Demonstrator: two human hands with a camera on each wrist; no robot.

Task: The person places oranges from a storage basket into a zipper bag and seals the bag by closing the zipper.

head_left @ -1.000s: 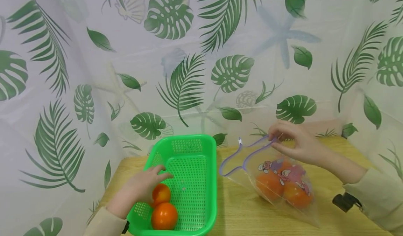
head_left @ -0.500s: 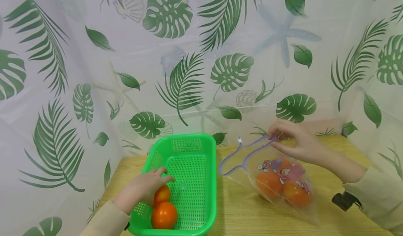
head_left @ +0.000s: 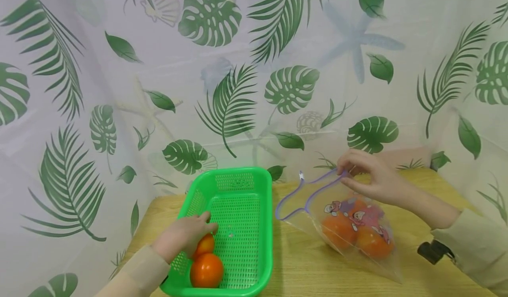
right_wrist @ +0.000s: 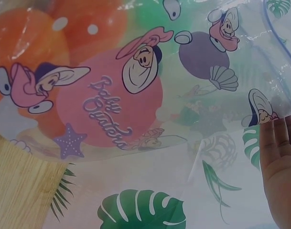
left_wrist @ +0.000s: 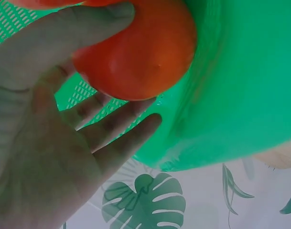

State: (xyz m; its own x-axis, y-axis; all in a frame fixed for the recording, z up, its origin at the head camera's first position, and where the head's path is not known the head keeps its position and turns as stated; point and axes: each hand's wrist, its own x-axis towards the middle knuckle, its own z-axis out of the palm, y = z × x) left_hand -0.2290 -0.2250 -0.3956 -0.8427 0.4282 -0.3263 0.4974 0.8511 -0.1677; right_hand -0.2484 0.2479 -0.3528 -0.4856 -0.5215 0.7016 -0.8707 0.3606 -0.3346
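My left hand [head_left: 185,235] reaches into a green plastic basket [head_left: 268,226] and grips the farther of two smooth, round oranges [head_left: 204,245]. In the left wrist view the thumb lies across this orange [left_wrist: 150,57], with the fingers along its other side. The second orange [head_left: 207,270] sits nearer the basket's front, close against the first. My right hand [head_left: 367,176] pinches the top edge of a clear zip bag [head_left: 313,226] with a purple seal, whose mouth gapes toward the basket. Several oranges [head_left: 375,243] lie inside the bag, partly behind its cartoon print.
Basket and bag stand side by side on a wooden table [head_left: 301,270]. A white sheet [head_left: 246,32] printed with green leaves hangs behind and on both sides. The slider [head_left: 301,176] of the bag sits at the seal's left end.
My left hand has lowered slightly and closed in on the farther orange, fingers bending down around it. The right hand and the bag have stayed almost still.
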